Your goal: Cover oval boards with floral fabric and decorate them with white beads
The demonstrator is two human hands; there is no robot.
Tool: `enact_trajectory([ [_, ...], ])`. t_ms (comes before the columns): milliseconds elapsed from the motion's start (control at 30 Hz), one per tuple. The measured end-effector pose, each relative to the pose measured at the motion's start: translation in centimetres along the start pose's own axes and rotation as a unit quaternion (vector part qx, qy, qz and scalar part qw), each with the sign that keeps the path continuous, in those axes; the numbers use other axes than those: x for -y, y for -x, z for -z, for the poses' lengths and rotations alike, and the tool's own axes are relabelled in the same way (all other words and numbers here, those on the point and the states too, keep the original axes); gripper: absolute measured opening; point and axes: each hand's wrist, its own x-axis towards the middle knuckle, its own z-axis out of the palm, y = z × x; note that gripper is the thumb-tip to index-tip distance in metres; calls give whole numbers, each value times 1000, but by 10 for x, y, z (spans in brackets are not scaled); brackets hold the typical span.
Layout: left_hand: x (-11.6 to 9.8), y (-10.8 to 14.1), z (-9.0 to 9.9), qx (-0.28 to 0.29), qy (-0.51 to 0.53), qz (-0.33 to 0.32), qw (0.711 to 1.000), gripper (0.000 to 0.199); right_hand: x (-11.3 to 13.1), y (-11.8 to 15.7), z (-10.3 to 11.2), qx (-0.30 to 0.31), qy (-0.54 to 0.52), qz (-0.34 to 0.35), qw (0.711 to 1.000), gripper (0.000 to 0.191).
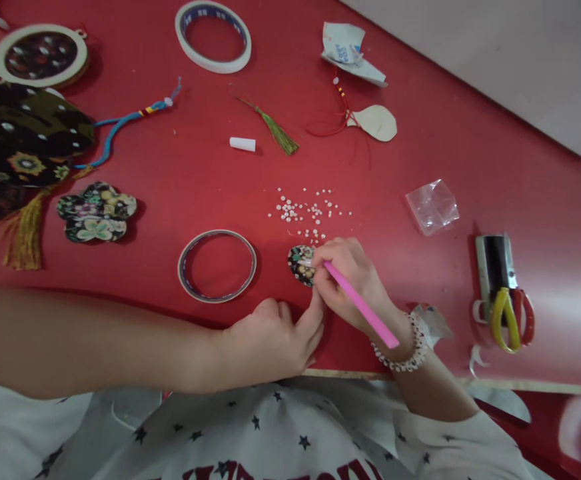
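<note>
My right hand (pixel 345 280) is closed around a pink pen (pixel 363 303), its pale tip resting on a small oval piece (pixel 298 257) covered in dark floral fabric. With fingers curled, my left hand (pixel 275 337) lies beside it and pinches at the lower right edge of the oval piece; the contact is partly hidden. Just beyond the oval piece, many tiny white beads (pixel 295 212) are scattered on the red table (pixel 170 200). A white pen cap (pixel 242 144) lies farther back.
Tape rolls (pixel 217 299) (pixel 213 65) lie left and back. At far left are a floral flower-shaped piece (pixel 95 212) and dark ornaments (pixel 30 143) with a gold tassel (pixel 28 233). A green tassel (pixel 275 130) lies behind. Right: a clear bag (pixel 433 207) and yellow-red scissors (pixel 505 320).
</note>
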Motion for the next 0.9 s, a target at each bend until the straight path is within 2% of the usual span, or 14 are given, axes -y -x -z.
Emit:
enact_trajectory([
  [200,-1,0,-3,-26,-12,2,1000,36,1,-2,2,28,52,14,998,20],
  [400,-1,0,-8,-52,-3,5,999,34,5,-4,3,21,87,48,995,18],
  [533,-1,0,-8,-53,2,5,999,32,5,-2,4,26,67,26,997,19],
  [767,1,1,-1,-17,14,5,1000,37,4,1,1,-20,-7,-43,999,21],
  [900,1,1,0,-5,10,6,1000,38,4,-1,1,-14,3,-75,997,20],
])
